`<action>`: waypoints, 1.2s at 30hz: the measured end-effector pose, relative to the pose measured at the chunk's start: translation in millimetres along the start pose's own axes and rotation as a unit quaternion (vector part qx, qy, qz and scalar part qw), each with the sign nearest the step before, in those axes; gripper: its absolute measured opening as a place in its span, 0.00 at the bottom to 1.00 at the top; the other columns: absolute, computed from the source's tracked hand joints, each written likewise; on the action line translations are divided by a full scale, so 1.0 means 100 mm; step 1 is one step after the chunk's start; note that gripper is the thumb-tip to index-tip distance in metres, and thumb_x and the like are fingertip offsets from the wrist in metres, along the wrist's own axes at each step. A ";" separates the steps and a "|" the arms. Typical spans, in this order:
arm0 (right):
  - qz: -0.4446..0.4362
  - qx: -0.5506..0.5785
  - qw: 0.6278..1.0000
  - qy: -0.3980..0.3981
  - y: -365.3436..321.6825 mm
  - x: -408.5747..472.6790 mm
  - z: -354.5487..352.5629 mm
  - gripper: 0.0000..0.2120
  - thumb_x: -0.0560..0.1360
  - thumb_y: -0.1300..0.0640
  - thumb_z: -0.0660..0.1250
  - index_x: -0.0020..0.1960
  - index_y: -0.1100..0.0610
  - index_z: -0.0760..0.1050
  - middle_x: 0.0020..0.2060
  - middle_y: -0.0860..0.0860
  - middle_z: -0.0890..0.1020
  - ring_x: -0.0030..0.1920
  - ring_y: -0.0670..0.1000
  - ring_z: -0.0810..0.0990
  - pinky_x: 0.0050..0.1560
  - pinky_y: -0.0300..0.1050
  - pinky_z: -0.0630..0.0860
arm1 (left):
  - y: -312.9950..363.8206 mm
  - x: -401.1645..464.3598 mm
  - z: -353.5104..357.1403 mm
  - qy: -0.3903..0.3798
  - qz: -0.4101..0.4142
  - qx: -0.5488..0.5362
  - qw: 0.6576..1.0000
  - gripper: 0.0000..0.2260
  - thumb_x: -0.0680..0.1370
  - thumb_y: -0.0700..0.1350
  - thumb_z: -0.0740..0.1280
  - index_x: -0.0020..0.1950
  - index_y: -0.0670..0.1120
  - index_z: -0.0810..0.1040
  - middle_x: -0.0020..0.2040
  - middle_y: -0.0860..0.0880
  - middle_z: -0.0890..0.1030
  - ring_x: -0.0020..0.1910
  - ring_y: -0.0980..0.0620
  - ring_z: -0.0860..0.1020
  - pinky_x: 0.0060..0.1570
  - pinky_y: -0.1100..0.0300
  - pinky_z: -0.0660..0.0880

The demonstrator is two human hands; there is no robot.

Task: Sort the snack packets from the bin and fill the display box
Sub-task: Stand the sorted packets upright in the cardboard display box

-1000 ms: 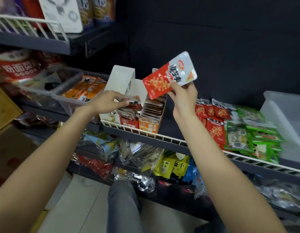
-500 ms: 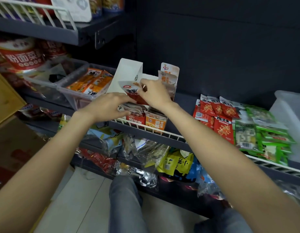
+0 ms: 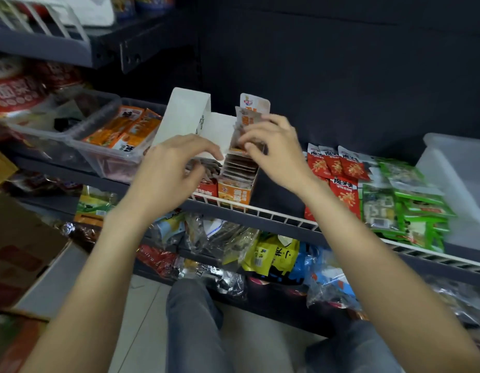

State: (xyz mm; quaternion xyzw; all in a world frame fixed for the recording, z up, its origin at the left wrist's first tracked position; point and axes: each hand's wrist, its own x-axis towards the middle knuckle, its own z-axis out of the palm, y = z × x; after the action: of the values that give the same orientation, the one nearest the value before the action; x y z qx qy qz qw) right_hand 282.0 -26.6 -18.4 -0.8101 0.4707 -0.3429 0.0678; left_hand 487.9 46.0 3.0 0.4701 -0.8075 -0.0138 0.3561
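A snack packet was pinched upright by the right hand at the back of the orange display box on the shelf. The left hand was held over the neighbouring red box, fingers loosely curled and clamped on nothing visible.

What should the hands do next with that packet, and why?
Probably push the packet down into the orange display box. The right hand pinches it at the back of the row, and it stands higher than the packets already filed. The left hand hovers beside the box.
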 end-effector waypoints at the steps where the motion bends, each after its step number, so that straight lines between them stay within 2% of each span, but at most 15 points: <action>1: 0.020 0.008 0.999 0.041 0.12 -0.13 -0.09 0.09 0.76 0.57 0.64 0.51 0.51 0.82 0.54 0.47 0.81 0.65 0.52 0.68 0.65 0.47 0.62 | 0.16 0.03 0.08 0.029 0.017 -0.051 0.998 0.12 0.71 0.33 0.60 0.46 0.46 0.79 0.51 0.53 0.82 0.54 0.54 0.78 0.51 0.60 0.74; 3: 0.076 -0.008 0.994 0.079 0.42 -0.36 -0.24 0.10 0.75 0.59 0.63 0.51 0.52 0.82 0.49 0.49 0.84 0.57 0.52 0.76 0.58 0.46 0.71 | 0.44 0.12 0.34 0.067 0.036 -0.150 0.986 0.10 0.69 0.32 0.58 0.41 0.42 0.77 0.47 0.53 0.82 0.51 0.56 0.79 0.49 0.64 0.73; 4: 0.106 -0.022 0.991 0.082 0.60 -0.45 -0.29 0.10 0.75 0.59 0.63 0.51 0.52 0.82 0.48 0.50 0.84 0.54 0.53 0.78 0.55 0.48 0.73 | 0.55 0.19 0.51 0.066 0.034 -0.188 0.979 0.10 0.69 0.32 0.58 0.41 0.41 0.77 0.46 0.52 0.82 0.50 0.56 0.79 0.49 0.63 0.74; 7: 0.177 -0.100 0.978 0.052 1.11 -0.62 -0.45 0.11 0.75 0.61 0.63 0.55 0.55 0.81 0.54 0.54 0.83 0.56 0.57 0.80 0.57 0.50 0.74 | 0.68 0.43 1.09 -0.029 -0.018 -0.245 0.969 0.11 0.71 0.34 0.61 0.49 0.45 0.78 0.47 0.53 0.82 0.49 0.57 0.79 0.51 0.57 0.76; 9: 0.223 -0.139 0.965 0.001 1.40 -0.64 -0.53 0.14 0.76 0.60 0.63 0.61 0.57 0.77 0.59 0.58 0.79 0.60 0.59 0.77 0.60 0.50 0.72 | 0.65 0.61 1.52 -0.110 -0.066 -0.233 0.964 0.12 0.74 0.37 0.64 0.54 0.48 0.78 0.48 0.54 0.81 0.49 0.57 0.79 0.53 0.55 0.75; 12: 0.273 -0.157 0.946 -0.072 1.74 -0.53 -0.59 0.19 0.78 0.56 0.63 0.68 0.57 0.72 0.63 0.61 0.74 0.63 0.62 0.73 0.64 0.50 0.69 | 0.55 0.86 2.04 -0.178 -0.146 -0.172 0.958 0.14 0.76 0.44 0.66 0.61 0.50 0.76 0.54 0.51 0.81 0.54 0.52 0.78 0.58 0.54 0.74; 16: 0.330 -0.169 0.918 -0.143 2.07 -0.34 -0.48 0.26 0.79 0.45 0.58 0.74 0.54 0.60 0.69 0.62 0.67 0.68 0.63 0.67 0.67 0.54 0.65 | 0.47 1.09 2.48 -0.190 -0.193 -0.114 0.956 0.23 0.77 0.47 0.64 0.72 0.54 0.66 0.62 0.45 0.76 0.60 0.45 0.75 0.59 0.52 0.71; 19: 0.391 -0.156 0.889 -0.182 2.24 -0.26 -0.29 0.33 0.78 0.38 0.53 0.77 0.53 0.50 0.74 0.62 0.58 0.72 0.65 0.61 0.70 0.61 0.60 | 0.48 1.21 2.72 -0.187 -0.220 -0.094 0.953 0.25 0.78 0.50 0.62 0.74 0.51 0.62 0.63 0.42 0.74 0.62 0.42 0.72 0.61 0.51 0.70; 22: 0.387 -0.198 0.874 -0.219 2.26 -0.29 -0.17 0.31 0.79 0.38 0.50 0.76 0.53 0.55 0.75 0.60 0.56 0.72 0.67 0.59 0.70 0.61 0.59 | 0.44 1.34 2.91 -0.215 -0.250 -0.094 0.939 0.23 0.78 0.55 0.61 0.70 0.46 0.67 0.64 0.42 0.75 0.63 0.42 0.72 0.62 0.50 0.69; 25: 0.329 -0.193 0.898 -0.219 2.20 -0.40 -0.20 0.27 0.78 0.40 0.52 0.75 0.47 0.59 0.74 0.57 0.60 0.70 0.65 0.63 0.69 0.56 0.62 | 0.39 1.44 3.01 -0.240 -0.264 -0.079 0.931 0.23 0.78 0.57 0.61 0.66 0.43 0.71 0.62 0.41 0.75 0.62 0.42 0.72 0.61 0.52 0.68; 29: 0.291 -0.180 0.914 -0.217 2.10 -0.62 -0.24 0.24 0.79 0.38 0.49 0.73 0.41 0.61 0.73 0.52 0.62 0.70 0.63 0.61 0.70 0.56 0.61 | 0.39 1.43 2.97 -0.224 -0.276 -0.113 0.928 0.18 0.76 0.49 0.67 0.63 0.43 0.73 0.60 0.45 0.78 0.60 0.46 0.75 0.56 0.56 0.70; 31: 0.286 -0.152 0.925 -0.198 2.04 -0.71 -0.25 0.21 0.81 0.41 0.48 0.71 0.40 0.64 0.71 0.50 0.64 0.69 0.61 0.63 0.69 0.56 0.61 | 0.39 1.34 2.87 -0.217 -0.268 -0.134 0.929 0.16 0.75 0.47 0.69 0.61 0.45 0.75 0.58 0.47 0.80 0.58 0.47 0.77 0.55 0.57 0.72; 34: 0.267 -0.121 0.943 -0.158 1.94 -0.78 -0.23 0.18 0.81 0.50 0.57 0.70 0.40 0.66 0.68 0.50 0.66 0.67 0.59 0.67 0.68 0.56 0.62 | 0.37 1.15 2.71 -0.206 -0.271 -0.160 0.927 0.23 0.71 0.48 0.73 0.64 0.45 0.73 0.59 0.47 0.79 0.57 0.48 0.78 0.58 0.54 0.73; 36: 0.308 -0.090 0.939 -0.123 1.80 -0.79 -0.23 0.26 0.77 0.53 0.66 0.71 0.41 0.61 0.70 0.55 0.62 0.66 0.62 0.68 0.68 0.58 0.65 | 0.35 1.04 2.60 -0.200 -0.283 -0.160 0.924 0.27 0.70 0.49 0.75 0.65 0.44 0.72 0.59 0.46 0.79 0.57 0.48 0.78 0.59 0.52 0.74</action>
State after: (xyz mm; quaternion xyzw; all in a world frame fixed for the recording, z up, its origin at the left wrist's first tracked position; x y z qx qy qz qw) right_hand 113.4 -57.0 -117.9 -0.6640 0.7143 -0.1591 0.1539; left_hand 277.6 -95.7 -120.2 0.6031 -0.6826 -0.3364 0.2392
